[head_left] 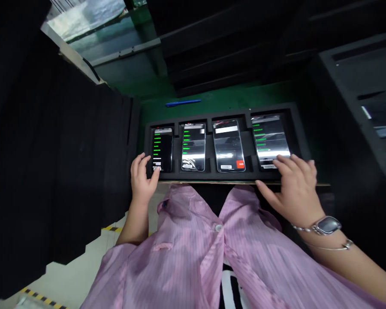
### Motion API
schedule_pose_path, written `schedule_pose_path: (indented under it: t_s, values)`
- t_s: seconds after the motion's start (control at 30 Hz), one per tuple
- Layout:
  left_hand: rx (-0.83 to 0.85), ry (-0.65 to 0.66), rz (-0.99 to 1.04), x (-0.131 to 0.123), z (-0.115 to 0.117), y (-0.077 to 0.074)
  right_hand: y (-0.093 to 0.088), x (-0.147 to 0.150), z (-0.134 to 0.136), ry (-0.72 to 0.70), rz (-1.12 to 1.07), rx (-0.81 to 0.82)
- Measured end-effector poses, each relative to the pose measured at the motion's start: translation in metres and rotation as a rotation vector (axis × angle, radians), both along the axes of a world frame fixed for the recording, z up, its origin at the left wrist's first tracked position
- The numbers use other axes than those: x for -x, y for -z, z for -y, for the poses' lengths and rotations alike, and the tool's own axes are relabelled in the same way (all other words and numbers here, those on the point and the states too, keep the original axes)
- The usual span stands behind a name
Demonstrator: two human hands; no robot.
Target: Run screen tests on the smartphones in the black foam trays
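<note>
A black foam tray lies in front of me, with a smartphone in each of its compartments. My left hand is at the tray's front left corner, fingers apart, its thumb by the bottom end of the leftmost phone. Over the front right part rests my right hand, spread open, with fingertips at the lower end of the rightmost phone. Green text lines show on both of these phones and on the second phone. The third phone displays a white bar and a red-orange square.
A blue pen lies on the green mat behind the tray. Tall stacks of black trays rise at the left. Another dark tray holding devices stands at the right. Dark stacked material borders the back.
</note>
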State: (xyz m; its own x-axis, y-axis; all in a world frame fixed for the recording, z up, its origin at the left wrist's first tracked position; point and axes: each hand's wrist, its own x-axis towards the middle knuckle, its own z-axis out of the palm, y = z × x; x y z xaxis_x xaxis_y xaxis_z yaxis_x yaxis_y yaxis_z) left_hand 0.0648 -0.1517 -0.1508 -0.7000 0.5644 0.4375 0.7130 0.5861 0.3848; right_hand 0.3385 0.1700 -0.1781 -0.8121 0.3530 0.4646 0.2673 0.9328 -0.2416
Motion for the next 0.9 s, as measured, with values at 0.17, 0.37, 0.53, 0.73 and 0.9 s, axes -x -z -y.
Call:
schedule_pose_path:
  t_s: [0.17, 0.37, 0.53, 0.73, 0.9]
  values:
    - [0.085, -0.034, 0.075, 0.002, 0.009, 0.009, -0.005, 0.003, -0.010, 0.036, 0.014, 0.082]
    - [0.208, 0.000, 0.076, 0.003, 0.000, -0.007, -0.033, 0.034, -0.039, 0.002, -0.187, 0.155]
    - [-0.029, 0.086, 0.022, 0.053, -0.067, -0.045, -0.054, 0.108, -0.087, 0.037, 0.031, 0.351]
    - [0.269, 0.096, 0.091, 0.143, -0.143, -0.024, -0.038, 0.191, -0.126, 0.224, 0.582, 0.376]
    - [0.405, 0.181, -0.007, 0.142, -0.156, -0.008, -0.023, 0.202, -0.123, 0.228, 0.500, 0.201]
